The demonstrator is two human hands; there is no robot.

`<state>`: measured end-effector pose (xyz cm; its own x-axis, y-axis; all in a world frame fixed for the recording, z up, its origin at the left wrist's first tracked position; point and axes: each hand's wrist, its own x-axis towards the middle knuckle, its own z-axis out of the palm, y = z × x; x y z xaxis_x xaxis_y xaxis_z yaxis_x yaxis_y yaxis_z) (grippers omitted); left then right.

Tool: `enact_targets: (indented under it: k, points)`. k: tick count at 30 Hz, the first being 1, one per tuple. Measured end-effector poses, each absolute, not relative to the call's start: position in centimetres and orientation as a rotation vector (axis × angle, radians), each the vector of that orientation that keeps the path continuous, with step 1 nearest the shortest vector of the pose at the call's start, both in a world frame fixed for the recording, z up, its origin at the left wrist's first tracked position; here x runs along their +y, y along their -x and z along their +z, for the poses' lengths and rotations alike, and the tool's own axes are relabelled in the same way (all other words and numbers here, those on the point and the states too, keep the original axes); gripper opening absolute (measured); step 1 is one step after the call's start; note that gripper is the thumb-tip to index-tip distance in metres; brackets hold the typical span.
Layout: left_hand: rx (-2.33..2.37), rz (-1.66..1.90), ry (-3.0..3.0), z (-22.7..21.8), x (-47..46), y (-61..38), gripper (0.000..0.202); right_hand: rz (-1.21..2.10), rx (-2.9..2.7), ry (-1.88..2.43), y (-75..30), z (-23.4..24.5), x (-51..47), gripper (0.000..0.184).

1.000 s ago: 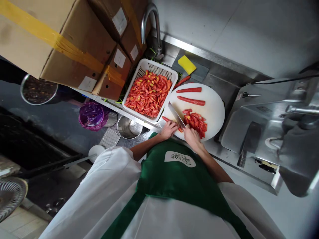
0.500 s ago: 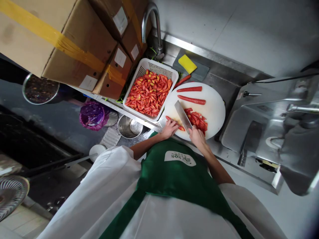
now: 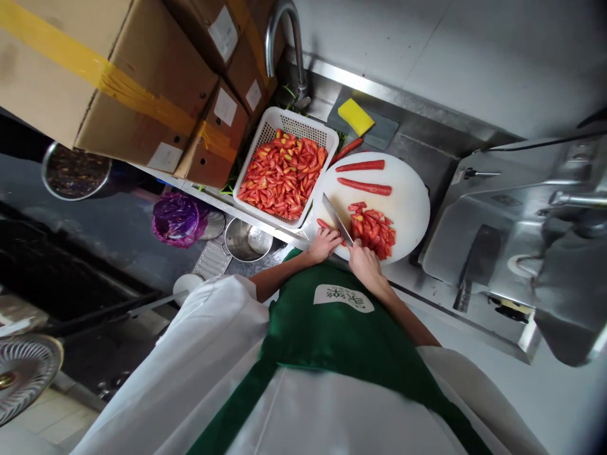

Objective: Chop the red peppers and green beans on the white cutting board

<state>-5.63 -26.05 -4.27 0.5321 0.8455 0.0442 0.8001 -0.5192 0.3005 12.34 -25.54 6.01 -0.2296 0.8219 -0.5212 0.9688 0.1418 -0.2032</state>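
On the round white cutting board (image 3: pixel 408 189) my left hand (image 3: pixel 323 243) presses a carrot (image 3: pixel 324 224) down, fingers curled over it. My right hand (image 3: pixel 363 260) grips the handle of a cleaver (image 3: pixel 336 217), whose blade stands on the carrot right beside my left fingers. A pile of cut carrot pieces (image 3: pixel 372 228) lies to the right of the blade. Two whole carrots (image 3: pixel 364 186) rest farther back on the board, and a third carrot (image 3: pixel 348 148) lies beyond the board's edge.
A white perforated basket (image 3: pixel 272 124) full of carrot slices sits left of the board, by a faucet (image 3: pixel 289 44). A yellow sponge (image 3: pixel 355 116) lies behind. Taped cardboard boxes (image 3: pixel 118 88) stack at left. A steel machine (image 3: pixel 521 240) stands at right. Steel bowls and a purple bag sit below.
The cleaver, lifted and shifted right half a second ago, has come back down onto the carrot beside my left fingers. The cut pile looks slightly bigger.
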Motion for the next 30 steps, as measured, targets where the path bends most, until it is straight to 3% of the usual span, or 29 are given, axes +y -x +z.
enact_targets:
  k: [8,30]
  points:
    - [1.43,0.559,-2.371,-3.9,-26.3,6.8,0.03,-0.785,2.123,-1.758,-12.4,4.6,-23.5,0.035]
    - [1.321,0.494,-2.415,-4.0,-26.6,7.4,0.033,-0.771,2.168,-1.735,-11.0,5.4,-25.7,0.033]
